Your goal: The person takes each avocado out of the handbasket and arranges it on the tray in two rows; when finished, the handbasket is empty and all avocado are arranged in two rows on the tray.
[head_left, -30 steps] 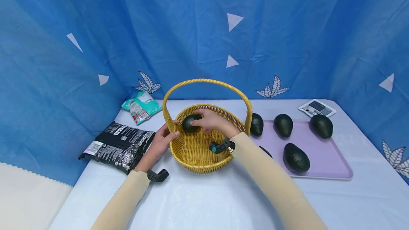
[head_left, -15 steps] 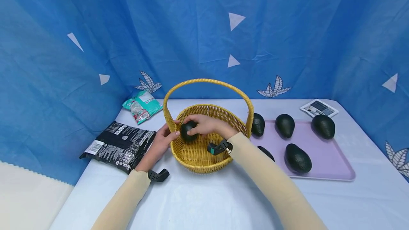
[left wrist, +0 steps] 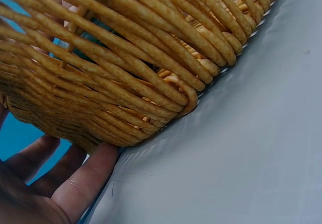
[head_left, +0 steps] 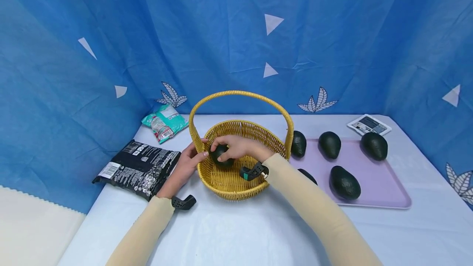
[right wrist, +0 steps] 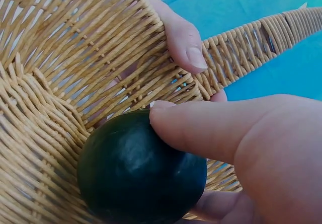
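A yellow wicker basket (head_left: 230,195) with a tall arched handle stands on the white tablecloth. My left hand (head_left: 186,164) grips its left rim at the foot of the handle; the thumb lies over the inner side, as the right wrist view shows. Inside the basket, near that left wall, sits a dark green avocado (head_left: 224,163). My right hand (head_left: 238,147) reaches in from the right and holds this avocado between thumb and fingers. Close up, the avocado (right wrist: 136,168) hides part of the woven floor, and most of the fingers are out of sight behind it.
To the right lies a lilac tray (head_left: 378,186) with several avocados (head_left: 345,182), one partly hidden by the right sleeve. A black packet (head_left: 138,167) lies left of my left hand, a teal packet (head_left: 165,123) behind it. A white-framed card (head_left: 368,125) lies back right.
The avocado in the basket has shifted slightly toward me and turned in my right hand's hold, the fingers changing position on it. The left hand keeps its grip on the rim.
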`<state>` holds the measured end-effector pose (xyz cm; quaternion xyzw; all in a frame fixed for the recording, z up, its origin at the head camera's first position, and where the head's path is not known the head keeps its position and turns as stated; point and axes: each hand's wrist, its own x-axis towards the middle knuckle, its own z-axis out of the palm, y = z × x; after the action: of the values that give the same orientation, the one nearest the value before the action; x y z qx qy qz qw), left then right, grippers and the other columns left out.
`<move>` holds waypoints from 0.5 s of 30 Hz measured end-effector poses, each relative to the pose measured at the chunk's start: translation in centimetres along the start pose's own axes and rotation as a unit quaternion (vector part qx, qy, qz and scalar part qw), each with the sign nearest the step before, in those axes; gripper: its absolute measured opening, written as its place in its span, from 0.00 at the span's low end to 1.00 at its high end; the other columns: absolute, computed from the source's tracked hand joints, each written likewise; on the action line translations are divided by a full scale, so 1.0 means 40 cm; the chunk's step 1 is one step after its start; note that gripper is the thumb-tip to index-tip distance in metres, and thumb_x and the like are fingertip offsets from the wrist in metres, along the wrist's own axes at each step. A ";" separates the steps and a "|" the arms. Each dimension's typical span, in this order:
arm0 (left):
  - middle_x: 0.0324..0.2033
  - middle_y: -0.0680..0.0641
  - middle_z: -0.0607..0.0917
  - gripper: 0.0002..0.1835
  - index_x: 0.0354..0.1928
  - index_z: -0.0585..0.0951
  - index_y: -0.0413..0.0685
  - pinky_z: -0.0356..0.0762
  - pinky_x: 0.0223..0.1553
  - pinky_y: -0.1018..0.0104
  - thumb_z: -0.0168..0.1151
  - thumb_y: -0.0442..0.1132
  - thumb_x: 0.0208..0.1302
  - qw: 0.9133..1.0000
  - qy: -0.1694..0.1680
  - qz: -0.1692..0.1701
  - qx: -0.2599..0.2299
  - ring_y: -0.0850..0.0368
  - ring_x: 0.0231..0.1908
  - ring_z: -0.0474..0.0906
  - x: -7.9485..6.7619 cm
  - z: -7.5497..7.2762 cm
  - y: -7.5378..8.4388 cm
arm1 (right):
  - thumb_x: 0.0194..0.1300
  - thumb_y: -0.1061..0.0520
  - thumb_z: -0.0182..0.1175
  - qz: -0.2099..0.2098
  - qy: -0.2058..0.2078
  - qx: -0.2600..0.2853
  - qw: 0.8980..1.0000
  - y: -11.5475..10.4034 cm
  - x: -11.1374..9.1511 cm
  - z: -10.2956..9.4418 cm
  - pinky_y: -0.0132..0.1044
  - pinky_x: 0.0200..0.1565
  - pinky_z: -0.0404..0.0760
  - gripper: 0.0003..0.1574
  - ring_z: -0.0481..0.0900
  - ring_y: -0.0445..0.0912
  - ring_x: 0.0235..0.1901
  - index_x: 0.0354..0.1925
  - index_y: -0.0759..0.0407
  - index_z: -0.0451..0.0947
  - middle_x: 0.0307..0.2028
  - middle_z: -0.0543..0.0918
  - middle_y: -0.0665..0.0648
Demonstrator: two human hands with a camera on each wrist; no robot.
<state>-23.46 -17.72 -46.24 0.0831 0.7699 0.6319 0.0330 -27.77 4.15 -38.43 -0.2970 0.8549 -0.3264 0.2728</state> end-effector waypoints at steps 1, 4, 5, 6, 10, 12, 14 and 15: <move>0.64 0.36 0.76 0.27 0.71 0.71 0.51 0.79 0.50 0.72 0.59 0.39 0.71 1.000 0.000 0.000 -0.001 0.55 0.56 0.75 0.000 0.000 0.001 | 0.68 0.57 0.65 0.003 -0.002 -0.005 1.000 -0.001 -0.001 0.000 0.39 0.42 0.81 0.21 0.76 0.50 0.51 0.59 0.47 0.78 0.62 0.76 0.59; 0.65 0.36 0.76 0.27 0.71 0.71 0.51 0.80 0.50 0.72 0.59 0.39 0.71 1.000 -0.004 0.002 -0.002 0.56 0.56 0.75 0.001 0.001 0.001 | 0.68 0.56 0.65 0.006 -0.003 -0.030 1.000 -0.003 -0.004 0.000 0.42 0.47 0.81 0.24 0.76 0.51 0.53 0.61 0.45 0.79 0.63 0.76 0.58; 0.65 0.36 0.75 0.27 0.71 0.71 0.50 0.80 0.50 0.72 0.59 0.39 0.71 1.000 -0.004 0.003 -0.001 0.56 0.56 0.75 0.000 0.001 0.000 | 0.68 0.56 0.64 0.005 -0.004 -0.046 0.999 -0.004 -0.005 0.000 0.42 0.49 0.81 0.24 0.76 0.50 0.54 0.62 0.45 0.79 0.64 0.77 0.58; 0.65 0.36 0.75 0.27 0.71 0.70 0.50 0.79 0.50 0.72 0.59 0.39 0.72 1.000 -0.005 0.005 0.000 0.56 0.56 0.74 -0.001 0.001 0.001 | 0.68 0.56 0.65 0.004 -0.004 -0.062 0.998 -0.006 -0.008 0.001 0.42 0.52 0.79 0.24 0.76 0.50 0.55 0.62 0.46 0.79 0.64 0.77 0.57; 0.66 0.36 0.74 0.27 0.72 0.70 0.51 0.79 0.50 0.73 0.59 0.39 0.72 1.000 -0.004 0.007 0.008 0.55 0.58 0.74 -0.005 0.000 0.000 | 0.68 0.55 0.65 0.004 -0.008 -0.109 0.994 -0.021 -0.025 -0.001 0.45 0.58 0.77 0.23 0.75 0.50 0.58 0.61 0.45 0.80 0.63 0.79 0.55; 0.66 0.36 0.74 0.27 0.72 0.70 0.51 0.79 0.51 0.73 0.59 0.39 0.72 1.000 -0.001 0.006 0.009 0.53 0.58 0.73 -0.006 0.000 0.002 | 0.69 0.55 0.65 0.005 -0.009 -0.115 0.993 -0.030 -0.040 -0.007 0.46 0.59 0.76 0.22 0.75 0.50 0.59 0.60 0.45 0.80 0.63 0.79 0.54; 0.67 0.36 0.74 0.27 0.72 0.70 0.51 0.78 0.51 0.73 0.59 0.39 0.72 1.000 0.000 0.004 0.011 0.52 0.59 0.73 -0.006 0.001 0.003 | 0.69 0.54 0.64 0.001 -0.009 -0.118 0.993 -0.038 -0.059 -0.014 0.46 0.60 0.76 0.23 0.75 0.50 0.59 0.61 0.45 0.79 0.63 0.78 0.54; 0.67 0.36 0.74 0.27 0.72 0.70 0.52 0.78 0.52 0.73 0.59 0.39 0.72 1.000 0.000 0.005 0.011 0.51 0.59 0.73 -0.006 0.001 0.004 | 0.70 0.54 0.64 -0.002 -0.009 -0.118 0.993 -0.041 -0.069 -0.018 0.46 0.59 0.76 0.23 0.75 0.50 0.59 0.62 0.45 0.79 0.64 0.78 0.53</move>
<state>-23.21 -17.69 -46.11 0.0870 0.7763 0.6237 0.0292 -25.85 5.30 -36.03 -0.3318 0.8842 -0.2214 0.2430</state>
